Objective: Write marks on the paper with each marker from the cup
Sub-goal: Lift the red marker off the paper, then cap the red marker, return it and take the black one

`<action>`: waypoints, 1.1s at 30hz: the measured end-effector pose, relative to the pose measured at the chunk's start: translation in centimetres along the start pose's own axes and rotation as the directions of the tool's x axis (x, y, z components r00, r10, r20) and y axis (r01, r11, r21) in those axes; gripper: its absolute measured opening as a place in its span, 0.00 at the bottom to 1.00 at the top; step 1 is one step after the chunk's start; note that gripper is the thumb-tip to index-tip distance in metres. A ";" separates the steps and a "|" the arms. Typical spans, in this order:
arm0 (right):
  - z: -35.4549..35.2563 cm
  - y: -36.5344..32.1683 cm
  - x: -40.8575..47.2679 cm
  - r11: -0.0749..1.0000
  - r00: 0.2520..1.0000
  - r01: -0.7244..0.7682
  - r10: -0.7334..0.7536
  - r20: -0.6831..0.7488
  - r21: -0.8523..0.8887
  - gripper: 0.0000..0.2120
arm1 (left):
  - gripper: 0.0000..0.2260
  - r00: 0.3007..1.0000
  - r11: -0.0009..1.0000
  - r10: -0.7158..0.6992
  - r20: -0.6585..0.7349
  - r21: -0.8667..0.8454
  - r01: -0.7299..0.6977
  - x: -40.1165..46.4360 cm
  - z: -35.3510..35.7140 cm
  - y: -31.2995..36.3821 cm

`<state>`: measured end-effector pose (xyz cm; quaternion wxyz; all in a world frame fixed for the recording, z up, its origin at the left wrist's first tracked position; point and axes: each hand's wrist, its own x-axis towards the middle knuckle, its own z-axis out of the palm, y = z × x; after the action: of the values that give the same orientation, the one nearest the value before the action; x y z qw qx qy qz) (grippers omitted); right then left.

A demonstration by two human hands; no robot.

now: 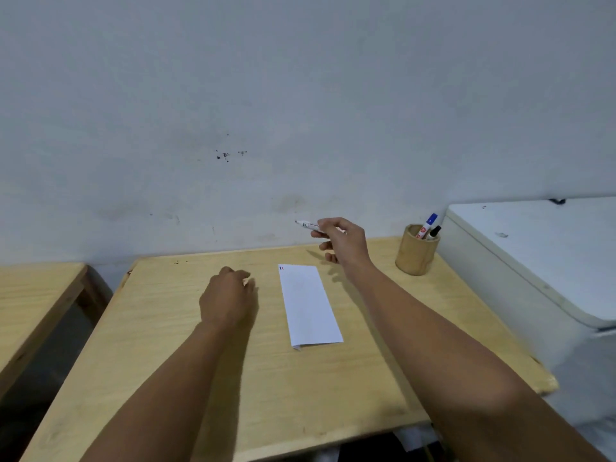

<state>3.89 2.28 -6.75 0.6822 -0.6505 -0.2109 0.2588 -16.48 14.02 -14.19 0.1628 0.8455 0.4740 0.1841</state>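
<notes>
Wooden table (166,345) fills lower centre of frame. Folded white paper (310,305) lies flat mid-frame, tiny red + blue marks at its top-left corner. Right hand (343,241) is raised above table just up-right of paper, pinching a marker (308,225), uncapped tip pointing left. Left hand (230,298) rests on table left of paper, fingers curled in; can't tell if holding anything. Cup (415,251) right of centre w/ 2 markers, blue-capped (428,225) and black-capped (435,232).

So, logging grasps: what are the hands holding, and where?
Right hand pinches a marker by its rear end; left hand looks closed, contents unclear.
</notes>
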 end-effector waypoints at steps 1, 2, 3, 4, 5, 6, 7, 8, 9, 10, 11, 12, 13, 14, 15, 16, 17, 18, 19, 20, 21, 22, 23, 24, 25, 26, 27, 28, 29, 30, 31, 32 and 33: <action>-0.4 0.0 -0.3 1.000 1.000 -0.009 0.009 0.019 -0.017 0.08 | 0.12 1.000 1.000 -0.004 0.002 -0.007 0.004 0.0 0.1 0.1; -0.9 0.0 -0.6 0.999 0.999 -0.021 0.023 0.041 -0.033 0.07 | 0.11 1.000 1.000 -0.011 -0.005 -0.016 0.011 -0.1 0.0 0.3; -1.3 0.1 -0.9 0.998 0.997 -0.034 0.037 0.063 -0.051 0.07 | 0.10 1.000 0.999 -0.022 -0.009 -0.034 0.022 -0.1 -0.1 0.5; -1.7 0.2 -1.2 0.997 0.995 -0.041 0.047 0.083 -0.070 0.07 | 0.09 0.999 0.997 -0.036 -0.012 -0.066 0.035 0.0 -0.2 0.7; -2.2 0.3 -1.5 0.995 0.994 -0.038 0.048 0.099 -0.093 0.08 | 0.08 0.999 0.992 -0.050 -0.012 -0.118 0.048 0.2 -0.5 1.0; -2.6 0.5 -1.7 0.993 0.993 -0.026 0.039 0.112 -0.116 0.09 | 0.07 0.997 0.978 -0.073 -0.006 -0.198 0.070 0.6 -0.9 1.4; -3.0 0.6 -2.0 0.991 0.992 -0.005 0.022 0.123 -0.137 0.10 | 0.06 0.995 0.944 -0.102 0.008 -0.315 0.099 1.0 -1.4 2.1; -3.4 0.8 -2.2 0.988 0.991 0.023 -0.002 0.132 -0.154 0.10 | 0.04 0.992 0.881 -0.126 0.032 -0.455 0.126 1.4 -2.0 2.9; -3.7 0.8 -2.4 0.984 0.989 0.055 -0.031 0.143 -0.169 0.10 | 0.03 0.989 0.793 -0.139 0.057 -0.592 0.146 1.7 -2.8 4.0; -3.9 0.8 -2.6 0.979 0.987 0.088 -0.060 0.152 -0.186 0.09 | 0.03 0.986 0.695 -0.146 0.076 -0.702 0.157 1.9 -3.7 5.1; -4.1 0.5 -2.9 0.972 0.983 0.119 -0.087 0.160 -0.201 0.09 | 0.03 0.985 0.601 -0.145 0.089 -0.783 0.159 2.0 -4.5 6.3; -4.3 0.2 -3.1 0.966 0.980 0.145 -0.110 0.169 -0.213 0.08 | 0.04 0.985 0.525 -0.139 0.099 -0.836 0.158 2.1 -5.2 7.4; -4.5 -0.2 -3.2 0.962 0.975 0.169 -0.132 0.178 -0.214 0.08 | 0.04 0.986 0.464 -0.129 0.109 -0.872 0.157 2.1 -5.9 8.5; -4.7 -0.6 -3.3 0.960 0.970 0.191 -0.153 0.187 -0.203 0.09 | 0.04 0.986 0.417 -0.117 0.117 -0.895 0.156 2.0 -6.4 9.5; -5.0 -1.1 -3.5 0.959 0.966 0.210 -0.174 0.193 -0.190 0.09 | 0.03 0.987 0.387 -0.105 0.125 -0.909 0.156 2.0 -6.8 10.3; -5.2 -1.5 -3.6 0.956 0.961 0.230 -0.193 0.196 -0.183 0.09 | 0.03 0.987 0.373 -0.096 0.129 -0.915 0.156 1.9 -7.1 11.0; -5.6 -2.0 -3.6 0.951 0.958 0.248 -0.211 0.196 -0.185 0.09 | 0.02 0.987 0.367 -0.088 0.133 -0.917 0.156 1.8 -7.3 11.7; -5.9 -2.3 -3.7 0.946 0.955 0.262 -0.226 0.194 -0.190 0.09 | 0.03 0.988 0.370 -0.076 0.135 -0.916 0.154 1.6 -7.5 12.4; -6.3 -2.6 -3.7 0.942 0.953 0.272 -0.235 0.190 -0.198 0.09 | 0.03 0.989 0.377 -0.060 0.135 -0.915 0.147 1.4 -7.6 13.0; -6.6 -2.8 -3.7 0.939 0.952 0.278 -0.241 0.187 -0.203 0.09 | 0.03 0.990 0.389 -0.042 0.133 -0.911 0.139 1.2 -7.7 13.7; -7.0 -3.1 -3.7 0.937 0.952 0.282 -0.246 0.183 -0.207 0.08 | 0.03 0.991 0.404 -0.024 0.130 -0.906 0.129 1.0 -7.8 14.3; -7.4 -3.2 -3.8 0.936 0.953 0.282 -0.246 0.179 -0.212 0.08 | 0.02 0.992 0.420 -0.007 0.129 -0.900 0.120 0.8 -7.8 14.8; -7.7 -3.4 -3.8 0.934 0.953 0.283 -0.248 0.174 -0.220 0.08 | 0.03 0.992 0.436 0.006 0.128 -0.893 0.112 0.6 -7.7 15.3; -8.0 -3.5 -3.9 0.932 0.953 0.284 -0.249 0.171 -0.225 0.08 | 0.03 0.992 0.450 0.016 0.124 -0.887 0.104 0.4 -7.6 15.8; -8.4 -3.6 -4.0 0.930 0.954 0.285 -0.251 0.166 -0.232 0.08 | 0.03 0.992 0.463 0.021 0.121 -0.881 0.097 0.3 -7.4 16.3; -8.7 -3.6 -4.0 0.929 0.954 0.285 -0.252 0.159 -0.235 0.08 | 0.03 0.993 0.476 0.021 0.118 -0.874 0.094 0.2 -7.2 16.8; -9.0 -3.6 -4.0 0.928 0.955 0.288 -0.258 0.148 -0.237 0.08 | 0.02 0.993 0.488 0.017 0.114 -0.868 0.092 0.1 -6.9 17.3; -9.4 -3.6 -4.0 0.926 0.954 0.293 -0.266 0.138 -0.240 0.07 | 0.02 0.994 0.499 0.008 0.111 -0.861 0.092 0.0 -6.6 17.8; -9.9 -3.5 -4.0 0.919 0.951 0.303 -0.278 0.132 -0.251 0.06 | 0.02 0.994 0.512 -0.002 0.107 -0.854 0.093 0.0 -6.3 18.3; -10.4 -3.5 -4.0 0.911 0.949 0.313 -0.287 0.133 -0.268 0.05 | 0.02 0.995 0.526 -0.008 0.099 -0.846 0.089 0.1 -6.0 18.9; -11.1 -3.6 -3.8 0.901 0.946 0.321 -0.294 0.134 -0.293 0.04 | 0.02 0.996 0.543 0.001 0.089 -0.837 0.074 0.2 -5.8 19.6; -11.9 -3.7 -3.5 0.890 0.945 0.326 -0.298 0.133 -0.319 0.05 | 0.02 0.997 0.559 0.027 0.076 -0.828 0.048 0.3 -5.6 20.4; -12.7 -4.0 -3.1 0.869 0.944 0.329 -0.299 0.136 -0.369 0.07 | 0.03 0.996 0.570 0.066 0.067 -0.821 0.017 0.3 -5.3 21.4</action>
<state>9.72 -9.69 -3.43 0.5651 -0.7190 -0.3858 0.1218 -2.96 4.21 0.15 0.5545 0.6876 0.3152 0.3469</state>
